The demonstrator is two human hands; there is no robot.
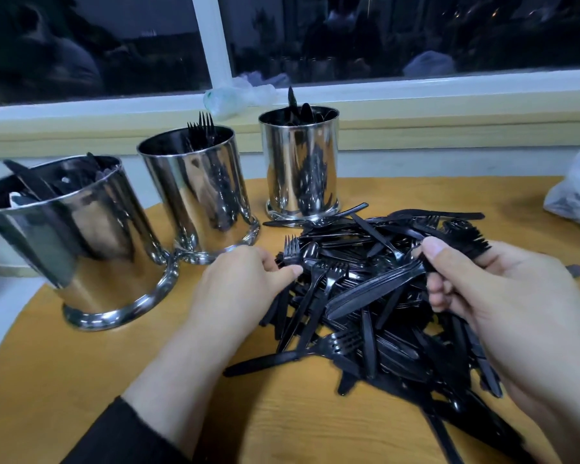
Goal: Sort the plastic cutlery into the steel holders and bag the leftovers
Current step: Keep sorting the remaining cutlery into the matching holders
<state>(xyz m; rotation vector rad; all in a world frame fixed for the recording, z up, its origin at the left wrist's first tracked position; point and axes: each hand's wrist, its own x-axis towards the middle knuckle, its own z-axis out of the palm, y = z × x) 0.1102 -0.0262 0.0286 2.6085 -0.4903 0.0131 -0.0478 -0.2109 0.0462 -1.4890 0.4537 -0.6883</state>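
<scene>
A heap of black plastic cutlery (375,316) lies on the round wooden table (121,356). Three steel holders stand behind it: the left holder (87,242) with knives, the middle holder (201,195) with forks, and the right holder (300,165) with dark pieces whose kind I cannot tell. My left hand (238,286) pinches a fork (292,252) at the heap's left edge. My right hand (503,289) grips a bundle of several black pieces (382,286); their handles point down-left and fork tines stick out past my fingers.
A clear plastic bag (576,195) lies at the table's right edge. Crumpled clear plastic (238,95) sits on the window sill behind the holders. The table's curved front-left edge drops off near the left holder.
</scene>
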